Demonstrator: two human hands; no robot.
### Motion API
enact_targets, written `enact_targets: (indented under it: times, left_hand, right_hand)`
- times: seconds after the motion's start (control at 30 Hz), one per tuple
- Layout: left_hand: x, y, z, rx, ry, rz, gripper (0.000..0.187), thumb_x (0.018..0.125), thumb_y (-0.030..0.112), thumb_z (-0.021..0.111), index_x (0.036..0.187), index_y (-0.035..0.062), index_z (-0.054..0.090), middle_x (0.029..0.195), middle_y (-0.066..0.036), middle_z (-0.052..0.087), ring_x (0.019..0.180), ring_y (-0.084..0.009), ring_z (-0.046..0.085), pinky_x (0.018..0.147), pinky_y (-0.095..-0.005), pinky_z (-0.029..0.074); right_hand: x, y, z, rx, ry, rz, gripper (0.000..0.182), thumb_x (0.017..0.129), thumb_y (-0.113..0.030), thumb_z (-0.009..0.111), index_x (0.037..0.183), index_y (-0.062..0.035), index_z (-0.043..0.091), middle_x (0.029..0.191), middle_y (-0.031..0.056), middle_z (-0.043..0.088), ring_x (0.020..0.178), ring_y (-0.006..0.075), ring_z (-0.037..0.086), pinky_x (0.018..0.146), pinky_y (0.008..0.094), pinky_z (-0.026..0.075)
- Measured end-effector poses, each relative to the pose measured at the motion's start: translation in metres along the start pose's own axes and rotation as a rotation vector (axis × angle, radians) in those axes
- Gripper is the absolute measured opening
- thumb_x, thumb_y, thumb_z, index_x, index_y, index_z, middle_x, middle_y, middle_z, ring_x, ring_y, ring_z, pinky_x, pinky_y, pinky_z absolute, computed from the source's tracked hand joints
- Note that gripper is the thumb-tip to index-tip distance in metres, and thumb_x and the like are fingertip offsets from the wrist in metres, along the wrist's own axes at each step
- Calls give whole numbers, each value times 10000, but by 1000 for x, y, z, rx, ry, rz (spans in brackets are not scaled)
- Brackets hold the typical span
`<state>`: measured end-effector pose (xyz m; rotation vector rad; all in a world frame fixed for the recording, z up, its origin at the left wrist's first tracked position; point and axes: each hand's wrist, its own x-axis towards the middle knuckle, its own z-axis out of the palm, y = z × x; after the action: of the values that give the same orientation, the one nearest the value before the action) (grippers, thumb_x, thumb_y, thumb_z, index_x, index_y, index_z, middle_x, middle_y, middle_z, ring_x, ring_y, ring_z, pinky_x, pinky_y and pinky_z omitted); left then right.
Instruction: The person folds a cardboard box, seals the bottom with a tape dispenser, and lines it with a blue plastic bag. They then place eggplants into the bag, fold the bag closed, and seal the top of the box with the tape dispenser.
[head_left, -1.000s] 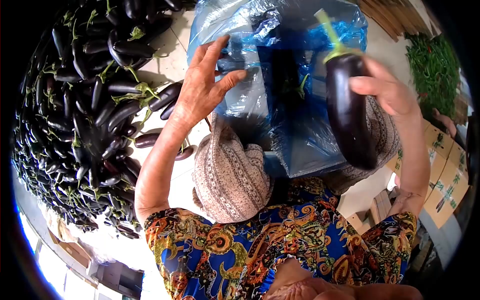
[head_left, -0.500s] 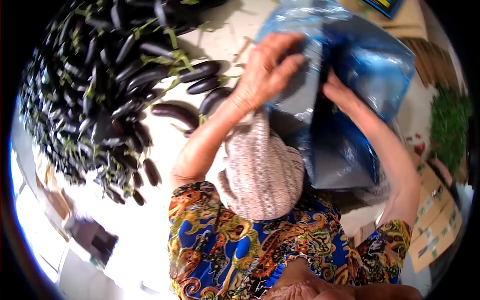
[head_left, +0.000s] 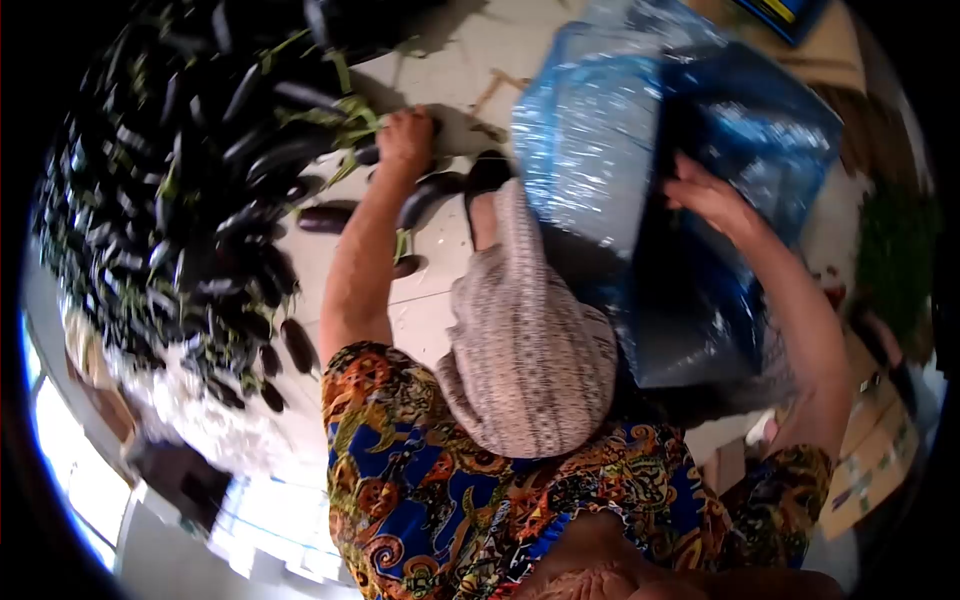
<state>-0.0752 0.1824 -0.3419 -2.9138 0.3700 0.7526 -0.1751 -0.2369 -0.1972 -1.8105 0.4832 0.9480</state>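
A large heap of dark, glossy eggplants (head_left: pixel 172 222), many with green stems, spreads from eight to eleven o'clock. A few loose eggplants (head_left: pixel 432 195) lie on their sides between ten and eleven o'clock, on the pale tiled floor (head_left: pixel 425 320). At two o'clock is a translucent blue plastic bag (head_left: pixel 590 150) — shiny, wrinkled, mouth open — its interior too dark to make out.
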Motion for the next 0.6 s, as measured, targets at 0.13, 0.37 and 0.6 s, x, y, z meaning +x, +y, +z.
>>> enact_targets:
  times: [0.13, 0.37, 0.6]
  left_hand:
    - [-4, -16, -11, -98, 84, 96, 492, 724, 145, 663, 1203, 192, 560, 1124, -180, 581, 1026, -399, 579, 797, -494, 518]
    - [-126, 8, -171, -755, 569, 140, 559, 628, -4, 769, 1146, 83, 577, 1109, -123, 579, 938, -277, 643, 708, -352, 589]
    - [-141, 23, -169, -504, 620, 280, 583, 576, 22, 767, 1128, 82, 588, 1070, -131, 560, 963, -318, 591, 791, -384, 535]
  right_hand:
    - [-21, -44, -5, -91, -43, 152, 885, 878, -377, 659, 1480, 62, 181, 1438, 237, 377, 1114, 244, 567, 888, 325, 498]
    - [-32, -40, -22, -61, -41, 109, 928, 833, -499, 680, 1471, 22, 253, 1339, 191, 478, 1143, 244, 539, 910, 352, 479]
    - [24, -14, 41, -242, 29, -180, 670, 836, -306, 626, 1375, 15, 393, 1045, 67, 576, 871, 126, 541, 708, 255, 433]
